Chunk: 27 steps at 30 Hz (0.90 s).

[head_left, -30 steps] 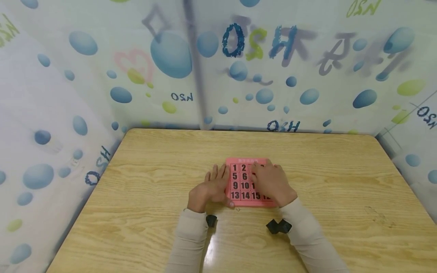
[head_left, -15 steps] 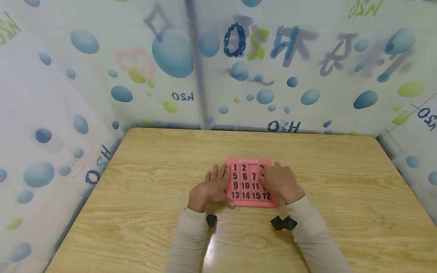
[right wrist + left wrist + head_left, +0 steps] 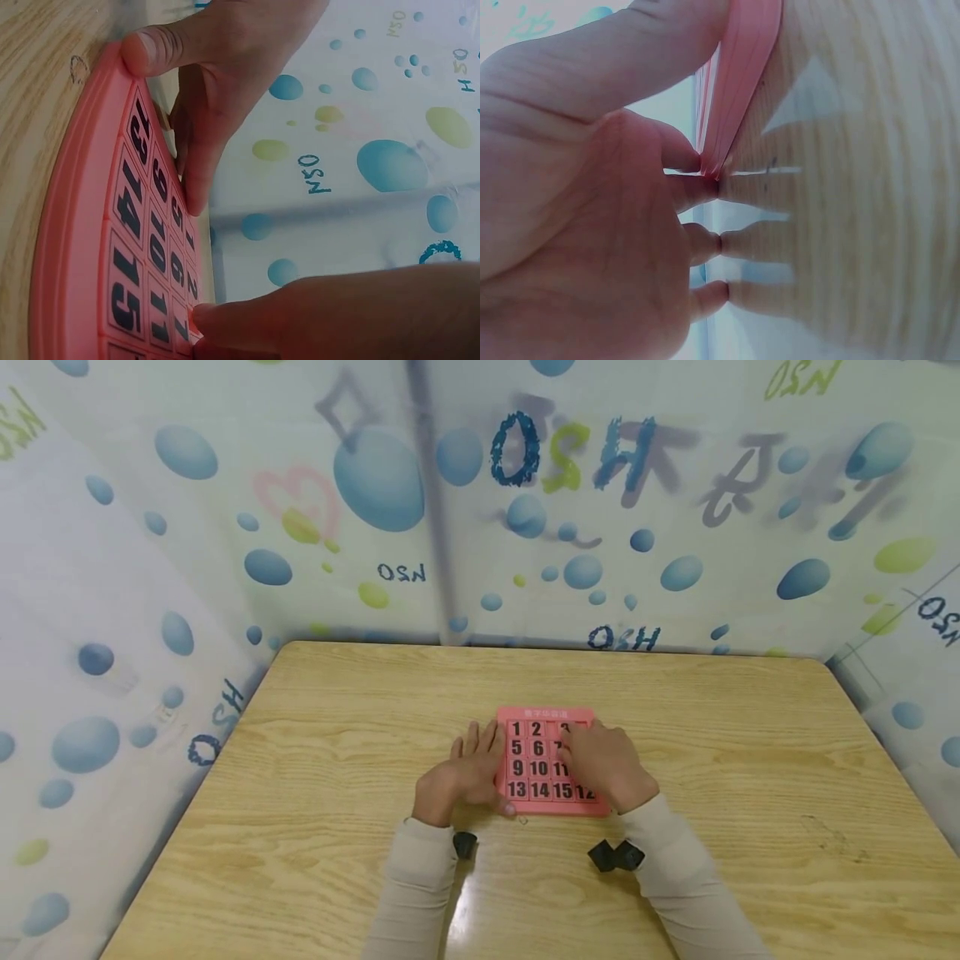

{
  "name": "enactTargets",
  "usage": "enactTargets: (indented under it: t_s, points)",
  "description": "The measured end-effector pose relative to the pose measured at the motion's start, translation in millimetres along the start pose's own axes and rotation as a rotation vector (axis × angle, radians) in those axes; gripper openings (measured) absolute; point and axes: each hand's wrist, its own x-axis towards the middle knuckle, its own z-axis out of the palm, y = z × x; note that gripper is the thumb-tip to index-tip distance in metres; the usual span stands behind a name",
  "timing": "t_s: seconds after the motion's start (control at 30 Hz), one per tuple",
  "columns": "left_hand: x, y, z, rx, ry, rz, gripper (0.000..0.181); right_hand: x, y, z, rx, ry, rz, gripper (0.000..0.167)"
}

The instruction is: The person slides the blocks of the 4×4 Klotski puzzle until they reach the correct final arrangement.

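Observation:
A pink number sliding puzzle [image 3: 547, 807] lies flat on the table, with black numbers on its tiles. My left hand [image 3: 465, 774] rests against its left side, fingers spread and straight. In the right wrist view, the thumb of the left hand [image 3: 214, 56] presses the near left corner of the frame. Over the right part of the puzzle is my right hand [image 3: 606, 762], its fingertips touching the 3 tile [image 3: 565, 727] in the top row. That tile sits partway between two columns. Tiles under the right hand are hidden.
The puzzle stands on a wood-grain table [image 3: 360, 710]. Behind it hangs a light curtain [image 3: 300, 602] with blue and green drops. Black camera mounts [image 3: 615, 856] sit at the wrists.
My right hand first drew back to the right, baring a gap in the top row. Since then it has moved left, and the 3 tile has slid left with it. The left hand has stayed still.

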Motion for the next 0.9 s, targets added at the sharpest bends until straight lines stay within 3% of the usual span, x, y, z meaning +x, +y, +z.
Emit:
enactTargets:
  t_s: [0.53, 0.77, 0.9]
  points:
    - [1.2, -0.4, 1.7, 0.009, -0.005, 0.006, 0.127, -1.9, -9.1, 5.8, -0.029, 0.060, -0.061, 0.028]
    - [0.5, -0.1, 1.2, 0.013, -0.007, 0.004, 0.127, 0.1, -8.2, 6.9, -0.004, 0.041, -0.070, 0.029]
    - [-0.4, 0.0, 1.0, 0.009, -0.006, 0.000, 0.127, -0.8, -4.5, 0.8, 0.075, -0.037, -0.066, 0.039]
